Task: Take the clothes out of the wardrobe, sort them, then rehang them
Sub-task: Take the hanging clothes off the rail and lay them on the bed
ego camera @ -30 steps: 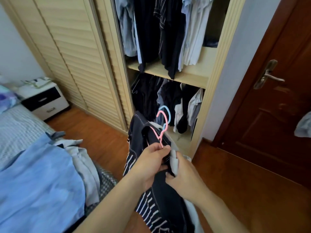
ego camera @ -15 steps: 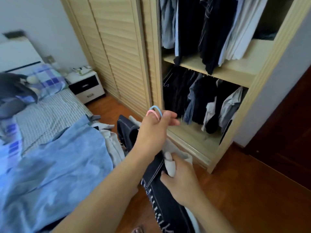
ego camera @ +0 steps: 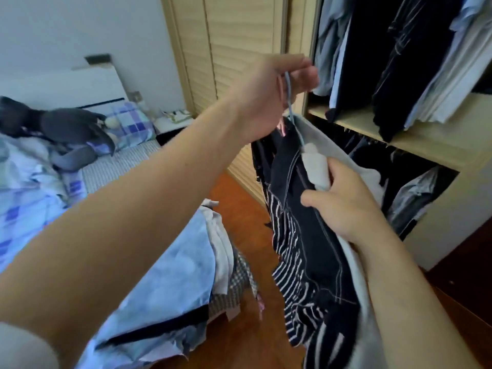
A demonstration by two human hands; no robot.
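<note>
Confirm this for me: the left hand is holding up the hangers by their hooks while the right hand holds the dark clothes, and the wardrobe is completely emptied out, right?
Not quite. The head view shows the wardrobe still full of hanging clothes on both levels. The rest stands: the left hand holds the hangers up and the right hand holds the dark clothes.

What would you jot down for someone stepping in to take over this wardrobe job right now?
Left hand: raised, grip closed on the blue hanger; a pink one shows just below.
Right hand: grips the light grey garment against the dark striped clothes hanging from the hangers.
Done: a pile of clothes, mostly light blue, lies on the bed.
Left: many garments hang in the wardrobe on both levels; sorting and rehanging not yet done.
</note>
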